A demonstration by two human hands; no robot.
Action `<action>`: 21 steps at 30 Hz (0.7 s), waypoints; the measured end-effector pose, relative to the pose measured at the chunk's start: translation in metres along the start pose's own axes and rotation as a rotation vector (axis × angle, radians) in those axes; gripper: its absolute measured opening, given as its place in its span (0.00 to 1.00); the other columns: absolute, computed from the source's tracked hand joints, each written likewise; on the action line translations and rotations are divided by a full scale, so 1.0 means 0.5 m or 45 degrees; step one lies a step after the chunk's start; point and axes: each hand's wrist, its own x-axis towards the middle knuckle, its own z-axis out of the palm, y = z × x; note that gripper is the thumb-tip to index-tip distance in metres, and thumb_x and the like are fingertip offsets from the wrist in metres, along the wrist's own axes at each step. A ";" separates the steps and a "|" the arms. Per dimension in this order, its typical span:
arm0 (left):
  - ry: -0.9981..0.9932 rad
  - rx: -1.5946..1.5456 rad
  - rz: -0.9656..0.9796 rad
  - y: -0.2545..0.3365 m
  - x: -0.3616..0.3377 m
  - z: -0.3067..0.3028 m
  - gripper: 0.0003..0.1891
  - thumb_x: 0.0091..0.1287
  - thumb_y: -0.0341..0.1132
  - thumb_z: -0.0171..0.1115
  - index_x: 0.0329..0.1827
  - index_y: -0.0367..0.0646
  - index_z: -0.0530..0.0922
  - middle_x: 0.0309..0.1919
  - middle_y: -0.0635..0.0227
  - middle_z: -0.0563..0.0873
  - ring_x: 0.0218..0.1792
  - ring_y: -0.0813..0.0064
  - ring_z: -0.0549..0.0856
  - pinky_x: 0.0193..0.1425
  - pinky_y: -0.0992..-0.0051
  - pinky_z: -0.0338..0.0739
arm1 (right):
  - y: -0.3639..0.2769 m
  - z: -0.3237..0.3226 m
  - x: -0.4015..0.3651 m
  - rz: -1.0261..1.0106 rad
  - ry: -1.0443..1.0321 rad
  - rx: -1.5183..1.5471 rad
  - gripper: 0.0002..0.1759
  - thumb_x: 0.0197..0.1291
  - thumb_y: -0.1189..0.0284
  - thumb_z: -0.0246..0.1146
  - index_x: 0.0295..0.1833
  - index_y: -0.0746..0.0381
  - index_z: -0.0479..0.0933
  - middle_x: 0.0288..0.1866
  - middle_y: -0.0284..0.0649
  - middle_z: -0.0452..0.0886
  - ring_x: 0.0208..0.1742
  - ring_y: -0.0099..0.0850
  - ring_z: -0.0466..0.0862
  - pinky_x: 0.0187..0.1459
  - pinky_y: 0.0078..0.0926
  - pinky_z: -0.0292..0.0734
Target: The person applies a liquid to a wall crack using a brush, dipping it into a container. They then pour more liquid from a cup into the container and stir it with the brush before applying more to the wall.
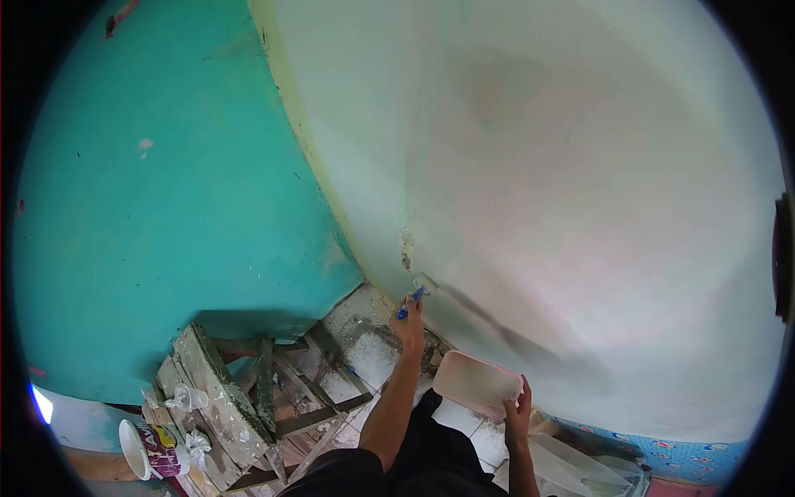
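Pale wall meets teal wall nr blue-hndl roller.

the left hand is gripping at the end of an outstretched arm. the right hand is gripping lower, its forearm lying nearer the body.

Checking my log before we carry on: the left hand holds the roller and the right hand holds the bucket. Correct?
Not quite: the right hand holds the pinkish tray, not the bucket, as the head view shows. The left hand does hold the roller.
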 end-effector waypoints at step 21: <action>-0.271 -0.050 0.001 0.003 -0.060 -0.061 0.20 0.78 0.35 0.64 0.61 0.24 0.78 0.53 0.51 0.88 0.55 0.63 0.89 0.61 0.67 0.86 | -0.008 -0.017 0.001 0.065 0.035 -0.021 0.45 0.62 0.73 0.63 0.85 0.55 0.56 0.61 0.46 0.78 0.63 0.36 0.79 0.67 0.38 0.73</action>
